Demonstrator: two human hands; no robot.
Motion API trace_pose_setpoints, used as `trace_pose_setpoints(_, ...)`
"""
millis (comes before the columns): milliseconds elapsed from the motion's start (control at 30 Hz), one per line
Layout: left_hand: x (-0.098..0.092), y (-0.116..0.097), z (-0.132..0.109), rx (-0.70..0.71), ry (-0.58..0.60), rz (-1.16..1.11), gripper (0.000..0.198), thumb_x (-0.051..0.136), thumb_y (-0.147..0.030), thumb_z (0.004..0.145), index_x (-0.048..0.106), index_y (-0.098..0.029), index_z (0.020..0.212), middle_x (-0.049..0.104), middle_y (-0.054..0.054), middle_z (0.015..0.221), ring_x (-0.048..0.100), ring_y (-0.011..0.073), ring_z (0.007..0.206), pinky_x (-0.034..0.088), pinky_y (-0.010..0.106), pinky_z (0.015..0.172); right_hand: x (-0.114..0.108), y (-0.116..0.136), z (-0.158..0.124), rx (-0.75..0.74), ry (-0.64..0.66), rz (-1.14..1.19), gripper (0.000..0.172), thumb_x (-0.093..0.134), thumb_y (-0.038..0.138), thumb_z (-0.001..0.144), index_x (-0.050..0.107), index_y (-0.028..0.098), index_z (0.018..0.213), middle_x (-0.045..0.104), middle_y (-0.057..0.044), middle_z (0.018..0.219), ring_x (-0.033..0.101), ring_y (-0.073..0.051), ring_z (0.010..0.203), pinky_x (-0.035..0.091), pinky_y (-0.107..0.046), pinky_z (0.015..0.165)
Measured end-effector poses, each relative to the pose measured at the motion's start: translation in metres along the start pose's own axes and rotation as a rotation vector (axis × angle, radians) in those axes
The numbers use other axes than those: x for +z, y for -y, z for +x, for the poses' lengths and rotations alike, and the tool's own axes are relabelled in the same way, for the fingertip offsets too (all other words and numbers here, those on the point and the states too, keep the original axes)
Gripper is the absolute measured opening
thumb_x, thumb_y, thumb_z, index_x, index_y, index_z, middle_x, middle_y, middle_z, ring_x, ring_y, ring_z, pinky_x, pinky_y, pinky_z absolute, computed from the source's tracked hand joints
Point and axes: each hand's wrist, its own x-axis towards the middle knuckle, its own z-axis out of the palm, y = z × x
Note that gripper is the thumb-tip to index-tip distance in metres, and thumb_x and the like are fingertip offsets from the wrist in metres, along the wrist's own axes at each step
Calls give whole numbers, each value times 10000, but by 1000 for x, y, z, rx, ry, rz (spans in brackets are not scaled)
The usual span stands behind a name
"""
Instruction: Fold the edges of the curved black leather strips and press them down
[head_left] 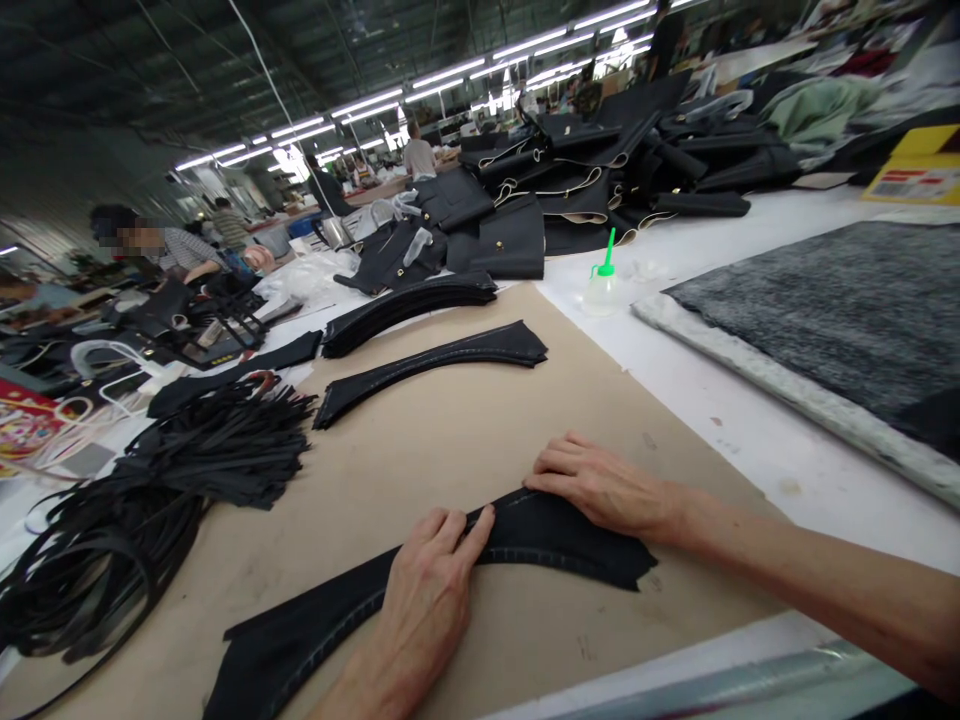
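The left hand (pixel 427 595) hides the middle of a curved black piece (pixel 559 530), whose near left end runs out past the bottom edge. The fingers of the right hand (pixel 600 490) bend over the piece's upper edge towards its right end, their undersides out of sight. Whether either hand pinches the material or only presses on it, I cannot tell; the two hands stand apart, both touching the piece, which lies on a tan board (pixel 435 440) in the foreground. Both forearms are cut off by the frame. At the left edge a coil of black straps (pixel 169 530) is partly cut off, as are the grey-black sheet (pixel 832 310) and the yellow box (pixel 919 165) at the right. A blurred pile of dark leather-like parts (pixel 510 240) overlaps itself too much to count, and the far people and benches are hard to make out. Counted: two hands, one curved piece under them, one similar curved piece (pixel 435 365) lying alone farther up the board, and one curved stack (pixel 412 312) beyond that, its layers too tight to number. One bundle of cut black strips (pixel 225 440) lies beside the coil, too many to count. One clear bottle (pixel 602 290) with one green spout stands beyond the board.
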Motion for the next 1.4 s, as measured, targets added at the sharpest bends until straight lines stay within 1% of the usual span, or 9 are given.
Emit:
trace_pose_setpoints(133, 2, -2, 2, -12, -32, 26, 537, 374, 21, 820, 501, -163, 1308, 565, 112, 1103, 516, 252, 978, 518, 411, 852, -2, 1, -1, -2, 12, 4, 259, 424, 57, 942, 618, 168, 1073, 595, -62, 1006, 497, -183, 927, 361, -339, 844)
trace_pose_setpoints(233, 3, -4, 7, 38, -77, 2, 507, 355, 38, 806, 523, -126, 1255, 546, 122, 1204, 501, 254, 1069, 483, 410, 923, -5, 3, -2, 17, 19, 14, 287, 429, 32, 921, 612, 167, 1095, 600, -64, 1021, 505, -186, 940, 360, -338, 856)
trace_pose_setpoints(367, -2, -8, 17, 43, 8, -25, 386, 361, 13, 838, 578, -137, 1120, 604, 83, 1007, 535, 222, 928, 488, 370, 861, -8, 5, -9, 27, 15, 49, 359, 421, 5, 889, 595, 168, 1157, 606, -75, 1049, 512, -190, 977, 353, -350, 891)
trace_pose_setpoints(433, -5, -10, 22, 33, 40, 3, 412, 374, 8, 841, 550, -143, 1182, 600, 70, 948, 531, 220, 883, 489, 365, 823, -9, 5, -13, 34, 14, 55, 397, 416, -10, 869, 590, 171, 1176, 607, -79, 1076, 508, -197, 1009, 341, -369, 926)
trace_pose_setpoints(567, -8, -18, 31, 36, 56, 90, 552, 396, -4, 853, 416, -198, 1369, 596, 67, 1001, 529, 229, 892, 486, 380, 802, -8, 4, -21, 56, 2, 56, 456, 417, -14, 853, 555, 178, 1243, 591, -81, 1170, 485, -207, 1085, 312, -402, 985)
trace_pose_setpoints(767, -12, -30, 45, 31, 114, 162, 561, 422, -21, 855, 431, -233, 1374, 602, 59, 1006, 541, 233, 857, 486, 379, 742, -10, -1, -33, 127, -24, 61, 479, 413, -5, 866, 534, 198, 1283, 568, -65, 1237, 466, -200, 1138, 308, -395, 1001)
trace_pose_setpoints(1000, -14, -36, 52, 41, 125, 219, 603, 441, -1, 831, 422, -241, 1384, 614, 54, 955, 562, 230, 832, 483, 375, 735, -13, 7, -41, 286, -161, 7, 440, 358, 19, 894, 560, 192, 1245, 569, -93, 1208, 484, -218, 1100, 363, -404, 946)
trace_pose_setpoints(1200, -10, -38, 53, 39, 104, 246, 597, 456, -10, 834, 423, -248, 1381, 607, 46, 914, 570, 232, 805, 489, 376, 715, -11, 22, -35, 300, -95, 13, 451, 401, -33, 847, 576, 212, 1182, 580, -60, 1164, 495, -206, 1052, 344, -389, 933)
trace_pose_setpoints(1400, -13, -41, 55, 33, 127, 236, 587, 454, -12, 839, 428, -250, 1375, 608, 49, 919, 575, 231, 815, 493, 374, 717, -12, 14, -40, 229, -48, -53, 436, 403, -1, 885, 528, 212, 1244, 582, -70, 1177, 487, -228, 1108, 302, -440, 969)
